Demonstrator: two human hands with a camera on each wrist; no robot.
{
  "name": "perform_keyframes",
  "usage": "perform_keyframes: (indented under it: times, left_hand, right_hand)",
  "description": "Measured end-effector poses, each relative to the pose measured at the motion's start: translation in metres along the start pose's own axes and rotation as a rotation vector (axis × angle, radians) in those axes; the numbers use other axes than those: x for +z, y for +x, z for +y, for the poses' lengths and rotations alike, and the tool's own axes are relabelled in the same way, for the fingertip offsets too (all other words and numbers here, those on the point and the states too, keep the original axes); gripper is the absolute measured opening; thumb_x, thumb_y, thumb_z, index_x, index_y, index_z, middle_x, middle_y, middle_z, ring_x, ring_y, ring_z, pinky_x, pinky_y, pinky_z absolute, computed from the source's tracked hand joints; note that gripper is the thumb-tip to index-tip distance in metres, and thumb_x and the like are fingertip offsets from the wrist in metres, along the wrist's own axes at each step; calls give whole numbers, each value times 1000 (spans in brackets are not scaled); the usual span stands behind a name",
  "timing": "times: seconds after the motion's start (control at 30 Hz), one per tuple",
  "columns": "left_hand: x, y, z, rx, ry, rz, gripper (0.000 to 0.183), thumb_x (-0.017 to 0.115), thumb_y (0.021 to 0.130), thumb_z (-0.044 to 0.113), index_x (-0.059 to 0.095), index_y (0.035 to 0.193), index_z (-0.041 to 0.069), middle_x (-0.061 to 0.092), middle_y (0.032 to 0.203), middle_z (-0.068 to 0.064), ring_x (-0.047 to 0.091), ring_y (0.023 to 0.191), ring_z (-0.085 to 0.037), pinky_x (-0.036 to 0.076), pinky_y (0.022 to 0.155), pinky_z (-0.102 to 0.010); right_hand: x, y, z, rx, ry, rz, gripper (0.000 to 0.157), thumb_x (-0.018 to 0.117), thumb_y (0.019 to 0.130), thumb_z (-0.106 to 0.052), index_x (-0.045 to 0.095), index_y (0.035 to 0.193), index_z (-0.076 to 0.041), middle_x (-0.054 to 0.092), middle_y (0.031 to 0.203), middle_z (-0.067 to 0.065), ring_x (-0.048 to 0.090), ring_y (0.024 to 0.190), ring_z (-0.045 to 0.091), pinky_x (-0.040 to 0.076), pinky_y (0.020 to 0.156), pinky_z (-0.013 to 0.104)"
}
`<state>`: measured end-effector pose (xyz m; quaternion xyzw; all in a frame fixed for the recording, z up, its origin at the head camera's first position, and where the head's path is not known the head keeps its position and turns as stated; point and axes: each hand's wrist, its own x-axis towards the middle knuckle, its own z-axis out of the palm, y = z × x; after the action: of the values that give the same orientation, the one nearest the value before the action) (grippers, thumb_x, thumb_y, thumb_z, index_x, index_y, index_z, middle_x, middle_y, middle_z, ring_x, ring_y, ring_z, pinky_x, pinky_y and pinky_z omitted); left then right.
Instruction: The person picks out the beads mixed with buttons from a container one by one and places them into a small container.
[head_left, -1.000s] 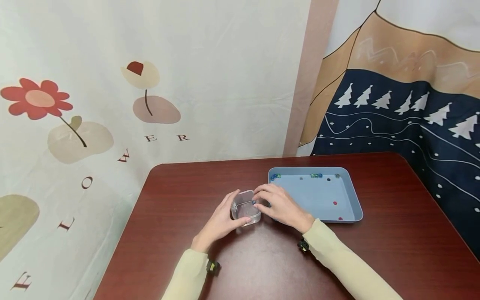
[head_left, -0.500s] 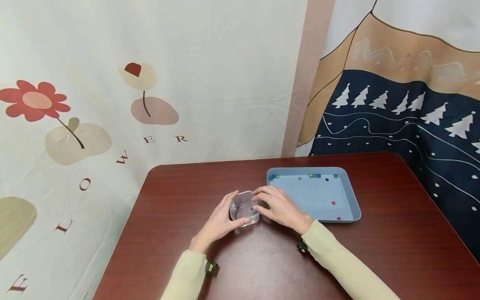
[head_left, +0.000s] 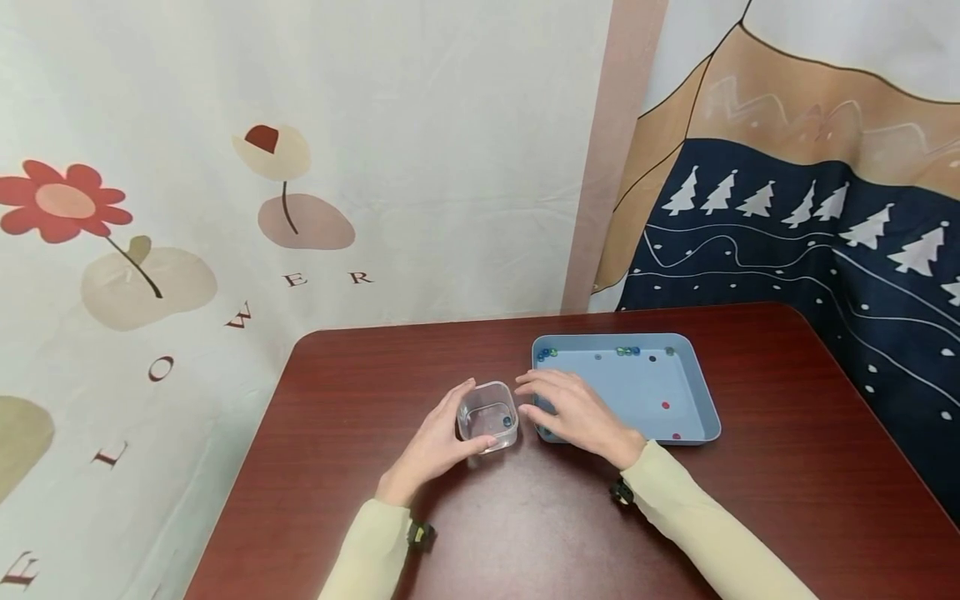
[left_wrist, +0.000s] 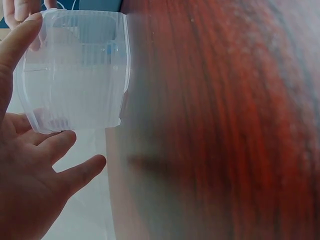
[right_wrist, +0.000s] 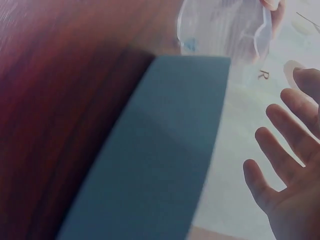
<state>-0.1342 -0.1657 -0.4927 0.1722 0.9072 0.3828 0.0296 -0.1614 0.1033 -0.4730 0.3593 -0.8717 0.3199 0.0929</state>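
Note:
My left hand point(head_left: 429, 446) grips a small clear plastic container point(left_wrist: 75, 75), thumb on its near side and fingers round the far side. A blue marble point(head_left: 507, 421) lies inside, at the container's right side. In the right wrist view my right hand point(right_wrist: 295, 145) has its fingers spread with nothing between them. It hovers over the left edge of a light blue tray point(head_left: 615, 392), just right of the container. Blue and green marbles point(head_left: 546, 354) sit in the tray's far left corner, and more marbles point(head_left: 628, 351) line its far wall.
Two red pieces point(head_left: 665, 405) lie toward the tray's right side, and a dark piece point(head_left: 652, 358) lies near its far wall. The dark red wooden table point(head_left: 540, 525) ends at a printed cloth backdrop point(head_left: 450, 167).
My right hand has let go of the blue marble, which now rests in the container. That hand has drawn back rightward over the tray's edge. The left hand still holds the container.

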Motion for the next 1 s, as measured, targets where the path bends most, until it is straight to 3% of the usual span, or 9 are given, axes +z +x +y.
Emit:
perform_keyframes:
  times: [0.27,0.47,0.7,1.0]
  left_hand:
    - [-1,0,0,-27,39,-10,98,87,82,43,38,160,8,42,161,-12,45,143,-30,38,116,-51]
    - [-2,-1,0,-32,90,-31,101,87,82,47,34,163,17,39,162,-16,39,148,-35,38,114,-57]
    - [-3,3,-2,20,102,-48,97,86,83,46,40,160,12,37,165,-9,28,154,-31,34,117,-58]
    - [-4,4,-4,67,64,-69,95,85,86,41,36,161,9,23,171,-2,17,157,-34,29,119,-59]
  right_hand:
    - [-29,-5,6,44,-46,19,35,73,99,-27,72,129,-10,67,136,5,58,132,26,45,109,55]
    - [-48,-5,17,119,-53,3,42,72,99,-28,68,136,-9,65,140,8,54,136,30,41,111,59]
    - [-60,1,32,131,-82,-14,43,73,98,-27,67,138,-10,63,142,10,53,136,32,41,111,60]
    - [-62,9,53,132,-83,-62,45,72,99,-28,66,140,-9,64,140,11,56,132,32,44,109,56]
